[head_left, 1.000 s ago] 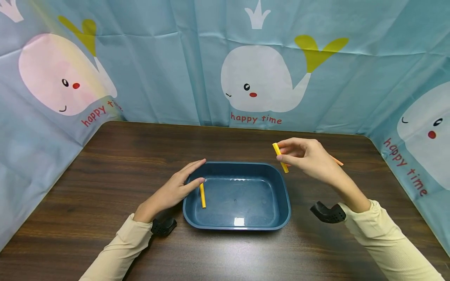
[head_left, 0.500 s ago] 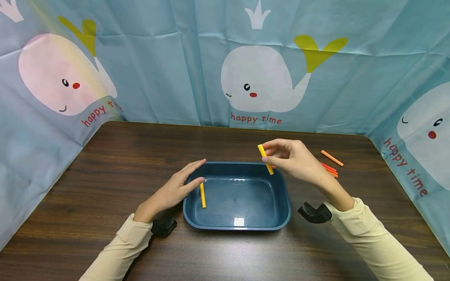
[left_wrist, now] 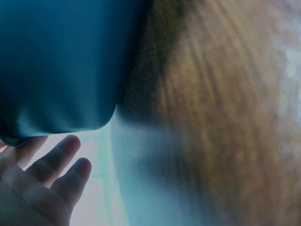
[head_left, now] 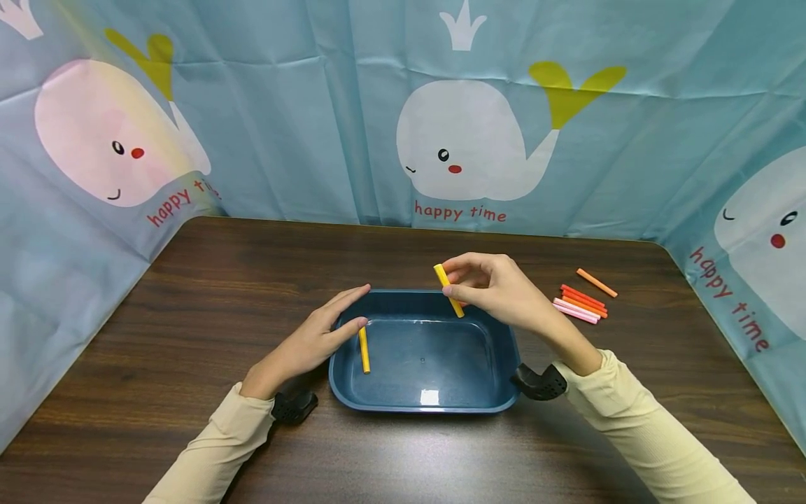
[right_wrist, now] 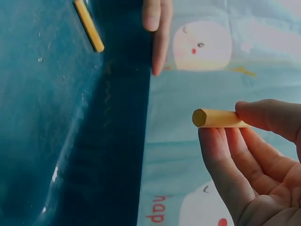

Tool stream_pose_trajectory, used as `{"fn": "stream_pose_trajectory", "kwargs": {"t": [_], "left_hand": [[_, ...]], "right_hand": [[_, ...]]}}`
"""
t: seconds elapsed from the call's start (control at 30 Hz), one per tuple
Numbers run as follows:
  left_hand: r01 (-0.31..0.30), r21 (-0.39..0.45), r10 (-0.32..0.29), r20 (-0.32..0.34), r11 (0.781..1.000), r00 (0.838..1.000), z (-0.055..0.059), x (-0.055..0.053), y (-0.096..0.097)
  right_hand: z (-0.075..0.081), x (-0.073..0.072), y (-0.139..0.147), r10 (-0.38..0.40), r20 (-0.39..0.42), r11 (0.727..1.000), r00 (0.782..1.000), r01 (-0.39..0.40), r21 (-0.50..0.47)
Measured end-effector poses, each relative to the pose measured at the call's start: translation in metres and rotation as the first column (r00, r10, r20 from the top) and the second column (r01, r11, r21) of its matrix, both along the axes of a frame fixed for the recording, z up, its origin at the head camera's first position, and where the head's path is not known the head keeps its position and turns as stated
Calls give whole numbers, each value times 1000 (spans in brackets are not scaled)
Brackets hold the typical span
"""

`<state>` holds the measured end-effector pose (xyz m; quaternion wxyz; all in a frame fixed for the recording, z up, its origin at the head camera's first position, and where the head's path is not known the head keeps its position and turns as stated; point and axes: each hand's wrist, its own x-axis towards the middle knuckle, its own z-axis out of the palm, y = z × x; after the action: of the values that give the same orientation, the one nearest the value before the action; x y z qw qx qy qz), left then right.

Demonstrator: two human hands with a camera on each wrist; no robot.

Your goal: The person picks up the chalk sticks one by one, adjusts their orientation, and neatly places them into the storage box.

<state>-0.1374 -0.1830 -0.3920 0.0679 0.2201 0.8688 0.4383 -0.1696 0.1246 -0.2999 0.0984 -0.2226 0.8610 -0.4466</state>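
in the tray, a stick is partly covered by the left hand, laid straight-fingered at the rim. above the tray, another stick, partly hidden, is pinched by the right hand. a whale is cut off rightward.

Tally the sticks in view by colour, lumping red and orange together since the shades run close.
Yellow sticks: 2, one held by the right hand, one in the tray
Red or orange sticks: 4, three grouped and one apart
Pink sticks: 2
Total: 8
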Motion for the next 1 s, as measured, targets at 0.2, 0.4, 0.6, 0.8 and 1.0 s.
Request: {"fn": "stream_pose_trajectory", "kwargs": {"t": [0.2,0.4,0.6,0.8,1.0], "left_hand": [[0,1,0,3,1000,1000,0,0,0],[-2,-2,2,-6,1000,1000,0,-1,0],[-4,5,4,-3,1000,1000,1,-1,0],[-5,2,5,-4,1000,1000,1,-2,0],[-5,0,5,1,1000,1000,1,-2,-1]], "right_hand": [[-5,-1,-10,30,58,999,998,-29,-20],[-11,0,-24,56,99,998,993,-52,-38],[-17,-2,-37,94,104,995,990,-92,-24],[-21,-5,-46,131,119,991,984,-130,-12],[-28,-8,-56,172,158,984,972,-177,14]]}}
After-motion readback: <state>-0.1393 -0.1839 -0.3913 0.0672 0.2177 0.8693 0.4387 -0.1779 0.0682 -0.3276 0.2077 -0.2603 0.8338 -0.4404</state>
